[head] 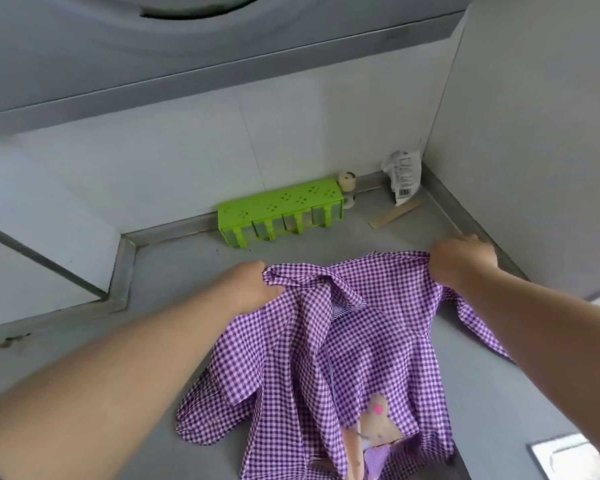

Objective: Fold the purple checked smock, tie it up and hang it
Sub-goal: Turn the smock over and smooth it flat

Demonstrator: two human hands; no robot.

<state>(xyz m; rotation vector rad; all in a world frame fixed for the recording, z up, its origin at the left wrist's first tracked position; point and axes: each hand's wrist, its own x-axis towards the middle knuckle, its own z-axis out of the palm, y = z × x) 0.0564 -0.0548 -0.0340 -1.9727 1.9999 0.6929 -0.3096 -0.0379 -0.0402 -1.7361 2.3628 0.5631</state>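
The purple checked smock (326, 358) hangs rumpled over the grey counter (174, 271), its lower part lying on the surface. A beige animal patch with a pink dot shows near its bottom. My left hand (253, 287) grips the top edge of the smock at its left corner. My right hand (461, 259) grips the top edge at the right corner, near the side wall. Both hands hold the cloth stretched between them, raised a little above the counter. One sleeve trails to the right under my right forearm.
A green perforated plastic rack (279, 213) stands against the back wall. Beside it sit two small round items (347, 181), a white packet (404, 174) in the corner and a flat wooden stick (395, 213). A range hood hangs overhead. A white object (568, 459) lies at bottom right.
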